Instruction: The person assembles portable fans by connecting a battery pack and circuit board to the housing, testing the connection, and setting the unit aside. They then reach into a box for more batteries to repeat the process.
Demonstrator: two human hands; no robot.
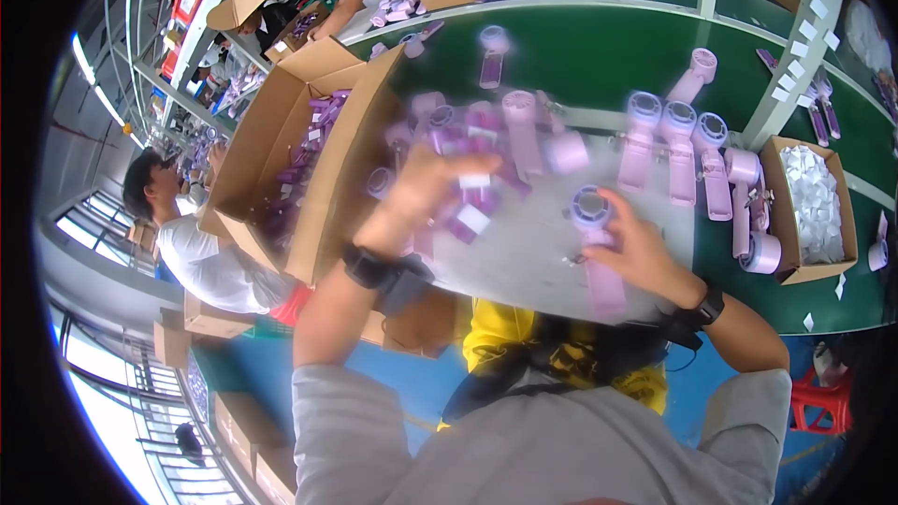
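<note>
My right hand (641, 252) is closed round the upper part of a pink-lavender handheld fan (606, 288), its round head toward the far side and its handle pointing at me. My left hand (426, 189), smeared by motion, is over a heap of purple handle pieces (479, 145), some with white patches; whether it grips one I cannot tell. More pink fans (521, 122) lie beyond and around the heap on the pale grey work mat (533, 252). On the right, several fans (680, 150) rest side by side in a row.
A large open carton (323, 196) with purple pieces stands at the left. At the right is a smaller carton (781, 215) full of white packets. A white post (800, 47) rises from the green table (599, 37). Other people (201, 257) work at left and far side.
</note>
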